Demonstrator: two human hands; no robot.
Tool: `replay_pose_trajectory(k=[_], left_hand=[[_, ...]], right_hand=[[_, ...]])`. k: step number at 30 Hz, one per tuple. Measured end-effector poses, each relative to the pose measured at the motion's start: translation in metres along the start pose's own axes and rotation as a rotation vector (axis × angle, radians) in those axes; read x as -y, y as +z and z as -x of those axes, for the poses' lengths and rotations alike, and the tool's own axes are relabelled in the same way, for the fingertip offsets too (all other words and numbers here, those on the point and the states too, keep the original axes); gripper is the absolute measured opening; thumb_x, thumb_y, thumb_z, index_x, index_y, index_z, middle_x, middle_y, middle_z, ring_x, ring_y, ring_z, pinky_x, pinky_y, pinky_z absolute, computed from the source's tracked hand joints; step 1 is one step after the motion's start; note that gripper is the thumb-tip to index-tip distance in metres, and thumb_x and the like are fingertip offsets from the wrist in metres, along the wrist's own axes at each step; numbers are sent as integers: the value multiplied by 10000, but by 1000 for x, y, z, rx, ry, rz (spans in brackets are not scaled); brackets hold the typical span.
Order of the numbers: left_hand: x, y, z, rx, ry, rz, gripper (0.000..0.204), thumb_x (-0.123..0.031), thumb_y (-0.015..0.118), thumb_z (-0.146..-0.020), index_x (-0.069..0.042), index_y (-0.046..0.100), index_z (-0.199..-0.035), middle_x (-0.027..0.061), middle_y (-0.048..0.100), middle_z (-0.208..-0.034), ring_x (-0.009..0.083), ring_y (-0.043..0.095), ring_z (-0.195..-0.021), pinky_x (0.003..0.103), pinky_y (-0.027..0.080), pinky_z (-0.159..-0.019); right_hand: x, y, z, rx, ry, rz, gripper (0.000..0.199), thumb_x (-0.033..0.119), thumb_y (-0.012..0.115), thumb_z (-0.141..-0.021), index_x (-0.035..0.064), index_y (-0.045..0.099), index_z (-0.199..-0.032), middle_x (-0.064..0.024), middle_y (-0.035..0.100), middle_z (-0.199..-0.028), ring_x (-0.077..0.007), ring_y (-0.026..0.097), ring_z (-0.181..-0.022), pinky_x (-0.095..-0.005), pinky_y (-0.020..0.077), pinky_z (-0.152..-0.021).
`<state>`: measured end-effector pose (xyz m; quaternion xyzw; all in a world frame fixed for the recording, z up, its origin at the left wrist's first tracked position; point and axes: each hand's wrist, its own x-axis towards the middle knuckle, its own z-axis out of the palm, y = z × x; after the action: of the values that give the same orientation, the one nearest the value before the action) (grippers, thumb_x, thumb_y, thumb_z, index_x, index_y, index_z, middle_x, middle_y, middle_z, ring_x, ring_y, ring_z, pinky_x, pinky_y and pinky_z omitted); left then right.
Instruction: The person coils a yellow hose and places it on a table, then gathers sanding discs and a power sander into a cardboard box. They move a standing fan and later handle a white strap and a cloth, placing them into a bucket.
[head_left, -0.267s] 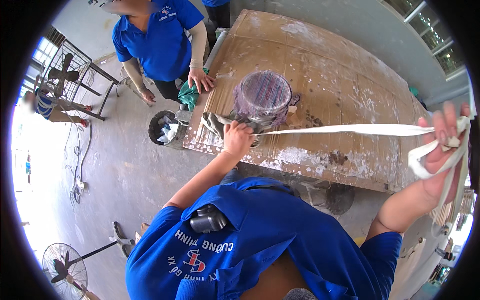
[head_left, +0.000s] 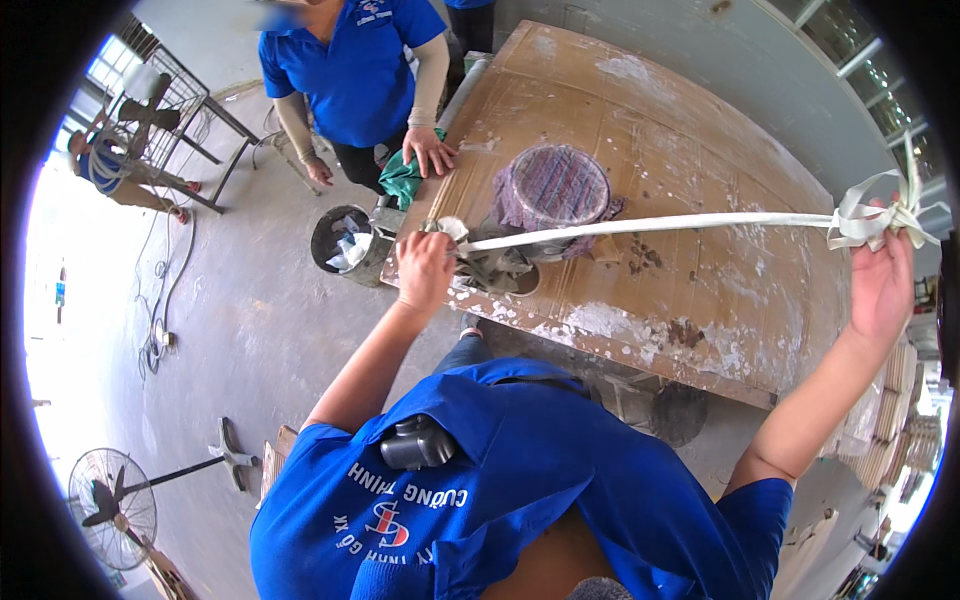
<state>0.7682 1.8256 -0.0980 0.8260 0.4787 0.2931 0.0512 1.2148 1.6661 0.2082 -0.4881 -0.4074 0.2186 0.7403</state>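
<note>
A long white fabric strip (head_left: 660,228) stretches nearly taut over the cardboard-covered table. Its left end runs to my left hand (head_left: 426,266), whose fingers are closed on it by the table's near left corner. Raised at the far right, my right hand (head_left: 882,285) grips the other end, where the strip is gathered in loose loops. Beside my left hand a crumpled grey-green cloth (head_left: 492,268) lies on the table, partly over a small round container (head_left: 524,279). Behind the strip stands a round tub (head_left: 560,187) covered with a purple striped cloth.
A co-worker in a blue shirt (head_left: 350,75) stands at the far left, one hand (head_left: 429,151) on the table edge by a green cloth (head_left: 402,178). On the floor are a bucket of rags (head_left: 345,243), a cable (head_left: 160,330) and a standing fan (head_left: 112,495).
My left hand has moved left, off the grey-green cloth, drawing the strip's end with it. My right hand has turned, and the loops in it now stand up. The head view has shifted slightly.
</note>
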Motion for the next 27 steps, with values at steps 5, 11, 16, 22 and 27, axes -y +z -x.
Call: replay_pose_trajectory(k=[5,11,16,22,27], left_hand=[[103,-42,6,-5,-204,289,141,-1,617,-609,-49,622,-742,65,597,-691,209,558,-639,310,442,-625],[261,-70,37,-99,-651,377,178,73,539,-658,-6,616,-798,45,625,-732,125,576,-681,253,460,-637],[354,-65,58,-463,-878,526,198,41,576,-703,-26,608,-886,29,620,-779,127,578,-712,268,458,-648],[421,-69,31,-75,-1132,1144,183,-153,454,-899,-53,564,-1005,43,596,-811,112,511,-630,242,355,-510],[465,-83,3,7,-1321,1428,263,-152,353,-941,-39,545,-1081,84,610,-859,166,562,-681,303,425,-518]], right_hand=[[-63,-131,-44,-77,109,-220,346,128,429,-923,-34,442,-1228,-106,523,-1104,-187,496,-997,-375,385,-953],[-65,-259,-29,-391,105,216,337,187,501,-903,-2,504,-1181,-122,544,-1058,-194,503,-1007,-331,407,-870],[-25,-277,-21,-636,115,44,348,208,547,-886,3,512,-1166,-131,534,-1062,-205,507,-976,-320,428,-832],[26,-219,-30,-682,90,108,374,198,551,-885,8,478,-1200,-119,547,-1085,-187,534,-934,-293,439,-788],[63,-86,-29,-647,-22,211,384,202,550,-865,22,483,-1197,-108,570,-1054,-177,551,-912,-300,443,-777]])
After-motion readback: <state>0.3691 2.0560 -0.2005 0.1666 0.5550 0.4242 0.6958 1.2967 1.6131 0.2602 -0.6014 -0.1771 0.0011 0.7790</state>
